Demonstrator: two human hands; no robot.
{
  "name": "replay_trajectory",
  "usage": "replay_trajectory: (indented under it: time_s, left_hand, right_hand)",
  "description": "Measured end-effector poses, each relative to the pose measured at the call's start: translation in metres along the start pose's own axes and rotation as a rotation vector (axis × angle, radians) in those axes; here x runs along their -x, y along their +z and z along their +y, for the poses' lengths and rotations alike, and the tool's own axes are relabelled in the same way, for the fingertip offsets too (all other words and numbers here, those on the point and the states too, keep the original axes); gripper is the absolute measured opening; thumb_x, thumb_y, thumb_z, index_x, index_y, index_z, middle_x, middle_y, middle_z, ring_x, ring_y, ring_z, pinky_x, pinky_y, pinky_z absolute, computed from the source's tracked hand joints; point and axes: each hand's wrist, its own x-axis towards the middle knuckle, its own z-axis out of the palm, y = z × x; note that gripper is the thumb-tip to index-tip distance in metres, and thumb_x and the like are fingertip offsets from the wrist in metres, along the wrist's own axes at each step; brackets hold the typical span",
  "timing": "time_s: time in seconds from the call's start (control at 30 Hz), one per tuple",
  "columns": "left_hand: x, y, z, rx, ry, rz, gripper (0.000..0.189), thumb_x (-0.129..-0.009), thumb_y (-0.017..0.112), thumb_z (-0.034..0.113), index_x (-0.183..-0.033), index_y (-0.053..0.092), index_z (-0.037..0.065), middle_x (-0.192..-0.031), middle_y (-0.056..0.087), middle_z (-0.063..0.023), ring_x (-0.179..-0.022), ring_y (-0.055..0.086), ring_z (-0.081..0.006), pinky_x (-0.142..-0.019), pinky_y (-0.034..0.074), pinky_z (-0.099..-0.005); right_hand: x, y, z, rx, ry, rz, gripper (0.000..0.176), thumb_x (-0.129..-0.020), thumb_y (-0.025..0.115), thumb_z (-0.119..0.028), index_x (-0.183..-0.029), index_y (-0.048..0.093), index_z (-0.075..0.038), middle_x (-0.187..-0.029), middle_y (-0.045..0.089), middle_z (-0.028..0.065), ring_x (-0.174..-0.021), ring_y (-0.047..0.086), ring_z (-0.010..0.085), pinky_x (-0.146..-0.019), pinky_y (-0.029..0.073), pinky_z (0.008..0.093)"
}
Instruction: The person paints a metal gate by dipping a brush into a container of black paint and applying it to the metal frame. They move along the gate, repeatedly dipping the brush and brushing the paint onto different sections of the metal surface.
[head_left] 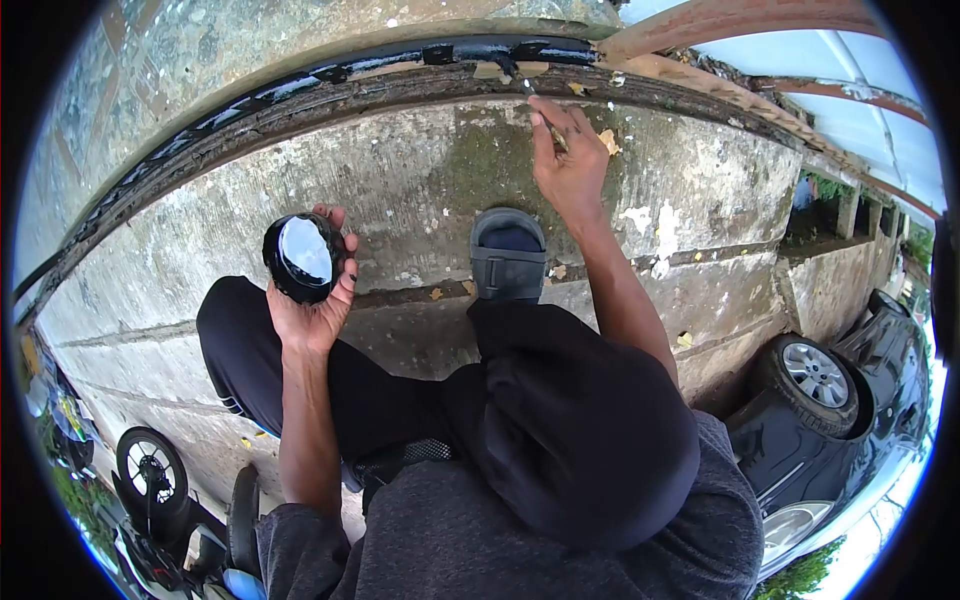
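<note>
Right fingers [552,112] closed in a pinch on a slim brush [527,88], tip at the black-coated rail [440,53] just beyond, presumably for control. Left fingers [348,268] part-curled, cradling the paint pot [304,258] opening-up, likely against spillage.

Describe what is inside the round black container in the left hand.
Inside the container, a glossy surface shows, mostly bright with apparent reflections, dark at its edge. Its depth and the bottom beneath are hidden.
</note>
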Motion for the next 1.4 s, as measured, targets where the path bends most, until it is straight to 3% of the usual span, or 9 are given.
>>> replay_trajectory:
  time_s: [0.13, 0.23, 0.37, 0.57, 0.77, 1.07, 1.17, 1.27, 1.4]
  left_hand:
    - [-0.002, -0.003, 0.0, 0.011, -0.018, 0.004, 0.053, -0.103, 0.043, 0.033, -0.145, 0.039, 0.0, -0.144, 0.048, -0.0205, -0.116, 0.06, -0.0428, -0.089, 0.06, -0.049]
    - [-0.004, -0.006, 0.002, 0.025, -0.024, -0.019, 0.052, -0.103, 0.044, 0.033, -0.145, 0.04, 0.001, -0.144, 0.048, -0.0204, -0.117, 0.059, -0.0431, -0.091, 0.058, -0.0495]
    - [-0.004, -0.006, 0.004, 0.023, -0.037, -0.035, 0.052, -0.103, 0.044, 0.032, -0.144, 0.04, 0.001, -0.144, 0.048, -0.0199, -0.119, 0.058, -0.0431, -0.092, 0.058, -0.05]
    - [-0.005, -0.008, 0.005, 0.029, -0.037, -0.032, 0.052, -0.103, 0.044, 0.032, -0.145, 0.041, 0.001, -0.144, 0.049, -0.0193, -0.118, 0.058, -0.0432, -0.09, 0.058, -0.0507]
    - [-0.003, -0.005, 0.002, 0.024, -0.05, -0.055, 0.053, -0.102, 0.045, 0.032, -0.145, 0.04, 0.001, -0.144, 0.049, -0.0193, -0.119, 0.058, -0.0434, -0.09, 0.059, -0.0504]
    - [0.0, -0.005, 0.001, 0.023, -0.035, -0.026, 0.051, -0.102, 0.046, 0.032, -0.143, 0.042, 0.002, -0.144, 0.049, -0.0175, -0.118, 0.059, -0.0427, -0.091, 0.058, -0.0507]
    - [-0.001, -0.005, 0.001, 0.019, -0.033, -0.018, 0.051, -0.103, 0.044, 0.032, -0.144, 0.041, 0.003, -0.145, 0.048, -0.0172, -0.118, 0.058, -0.0422, -0.09, 0.059, -0.0508]
    - [-0.002, -0.006, 0.002, -0.009, -0.025, -0.014, 0.052, -0.103, 0.043, 0.033, -0.145, 0.04, 0.002, -0.145, 0.048, -0.0169, -0.118, 0.059, -0.042, -0.088, 0.06, -0.0506]
    - [-0.004, -0.005, 0.0, -0.02, -0.021, 0.017, 0.051, -0.103, 0.043, 0.032, -0.144, 0.041, 0.002, -0.145, 0.048, -0.017, -0.117, 0.06, -0.042, -0.085, 0.061, -0.0498]
  right_hand:
    - [-0.003, 0.001, 0.0, -0.012, -0.148, -0.068, 0.02, -0.092, 0.066, -0.004, -0.111, 0.072, -0.004, -0.094, 0.071, 0.0104, -0.074, 0.066, 0.0141, -0.059, 0.052, 0.0261]
    - [-0.008, -0.012, 0.001, 0.006, 0.084, 0.018, 0.02, -0.092, 0.066, -0.003, -0.111, 0.072, -0.005, -0.093, 0.07, 0.011, -0.073, 0.067, 0.0168, -0.06, 0.053, 0.0283]
    - [0.006, -0.005, -0.002, 0.024, -0.11, 0.048, 0.019, -0.091, 0.067, -0.004, -0.109, 0.072, -0.004, -0.088, 0.069, 0.0115, -0.068, 0.064, 0.0162, -0.057, 0.05, 0.0264]
    - [-0.005, -0.007, -0.004, 0.089, 0.038, 0.117, 0.02, -0.091, 0.068, -0.006, -0.11, 0.072, -0.005, -0.088, 0.069, 0.0116, -0.067, 0.065, 0.0174, -0.055, 0.05, 0.029]
    - [-0.015, 0.01, -0.009, 0.005, -0.097, -0.187, 0.02, -0.09, 0.068, -0.008, -0.109, 0.072, -0.005, -0.089, 0.069, 0.0122, -0.069, 0.066, 0.0206, -0.06, 0.053, 0.0307]
    - [-0.027, 0.005, -0.02, -0.008, -0.072, -0.111, 0.017, -0.091, 0.068, -0.008, -0.107, 0.072, -0.005, -0.092, 0.07, 0.0119, -0.068, 0.065, 0.0194, -0.055, 0.051, 0.0279]
    - [-0.033, 0.01, -0.019, -0.189, -0.039, 0.096, 0.017, -0.09, 0.069, -0.009, -0.107, 0.073, -0.005, -0.087, 0.068, 0.0114, -0.064, 0.062, 0.0176, -0.052, 0.048, 0.0261]
    - [-0.022, 0.005, -0.024, -0.185, 0.019, 0.02, 0.017, -0.091, 0.069, -0.009, -0.107, 0.073, -0.005, -0.085, 0.067, 0.0101, -0.063, 0.06, 0.014, -0.05, 0.047, 0.0252]
    - [-0.02, 0.007, -0.017, -0.089, 0.018, -0.01, 0.018, -0.087, 0.068, -0.006, -0.104, 0.072, -0.004, -0.086, 0.069, 0.0144, -0.07, 0.068, 0.0326, -0.061, 0.055, 0.0371]
